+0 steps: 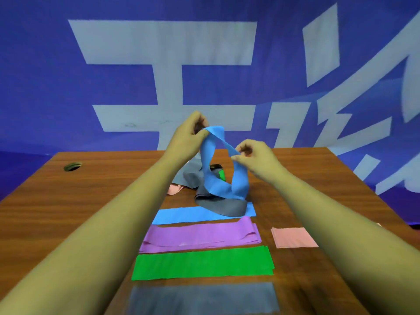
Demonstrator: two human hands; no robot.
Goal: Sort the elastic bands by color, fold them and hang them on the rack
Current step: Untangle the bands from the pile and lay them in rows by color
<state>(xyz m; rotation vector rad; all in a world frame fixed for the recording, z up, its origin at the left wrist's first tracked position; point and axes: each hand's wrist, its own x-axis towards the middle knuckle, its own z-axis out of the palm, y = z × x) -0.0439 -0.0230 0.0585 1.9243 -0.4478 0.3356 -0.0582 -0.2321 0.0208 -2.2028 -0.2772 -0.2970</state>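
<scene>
Blue banner (45,87) with large pale characters hangs behind a wood-grain surface (91,201). Above the far middle of the surface, the left hand (189,135) and the right hand (254,156) each pinch the lifted blue band (211,171) with curled fingers. Its loop hangs down onto a loose heap (218,206) of grey, pink and green bands. Nearer, folded bands lie flat in a row: a blue strip (181,215) partly under the heap, a purple strip (200,235), a green strip (202,264) and, nearest, a grey strip (202,298). A pink stack (294,237) lies just right of the purple strip.
</scene>
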